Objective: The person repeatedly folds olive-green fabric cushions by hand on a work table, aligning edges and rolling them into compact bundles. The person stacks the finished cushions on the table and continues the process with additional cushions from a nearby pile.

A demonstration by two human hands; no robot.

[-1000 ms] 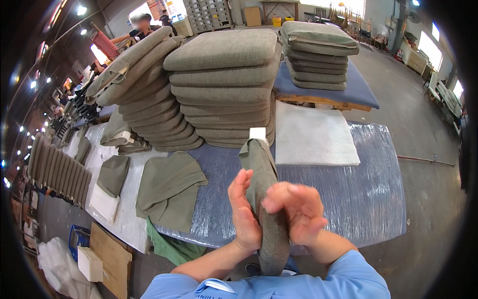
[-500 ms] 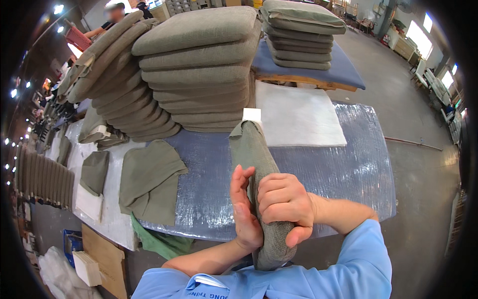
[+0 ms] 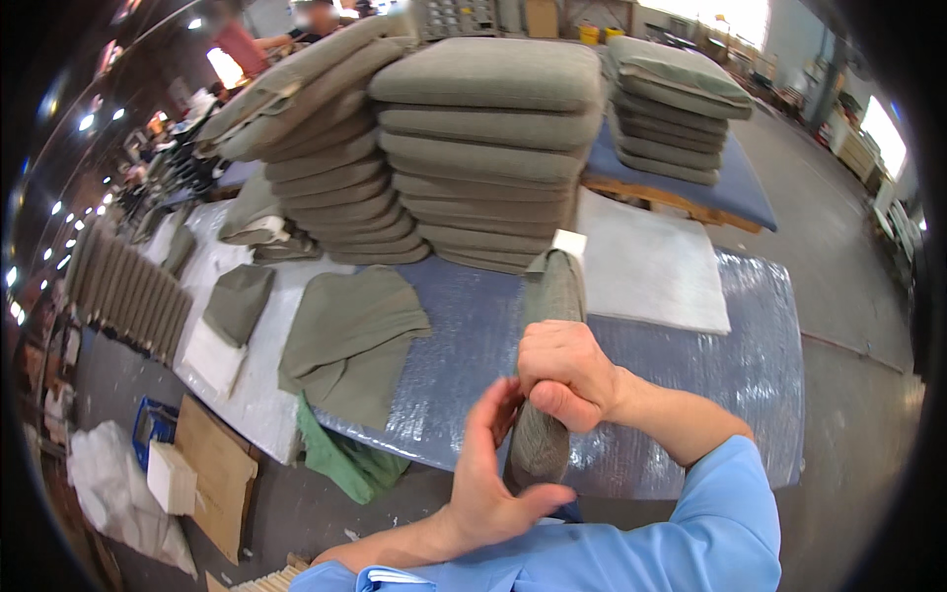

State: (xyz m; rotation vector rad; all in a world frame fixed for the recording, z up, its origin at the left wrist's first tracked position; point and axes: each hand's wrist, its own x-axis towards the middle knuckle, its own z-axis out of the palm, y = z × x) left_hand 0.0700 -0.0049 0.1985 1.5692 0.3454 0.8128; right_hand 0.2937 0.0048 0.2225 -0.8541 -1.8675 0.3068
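Observation:
A grey-green cushion [image 3: 542, 449] stands on edge in front of me, its near end close to my body. White padding [image 3: 569, 244] sticks out of the cover at its far end. My right hand [image 3: 570, 373] is closed over the cushion's upper edge, thumb toward me. Against its left side is my left hand [image 3: 493, 474], fingers stretched and thumb spread, gripping nothing. The cushion's underside and right face are mostly hidden. To the left, a loose grey-green fabric cover [image 3: 353, 331] lies crumpled on the plastic-wrapped blue table [image 3: 681, 395].
A tall cushion stack [image 3: 483, 148] rises beyond, with a leaning stack [image 3: 330, 187] to its left. A white pad [image 3: 651, 266] lies at the right. More cushions [image 3: 676, 109] sit on a far table. Cardboard [image 3: 212, 474] and a white bag [image 3: 123, 493] are on the floor.
The view has shifted left, so the stacks appear further right and lower. My right hand has moved farther up the cushion's edge. My left hand's thumb has spread away from its fingers.

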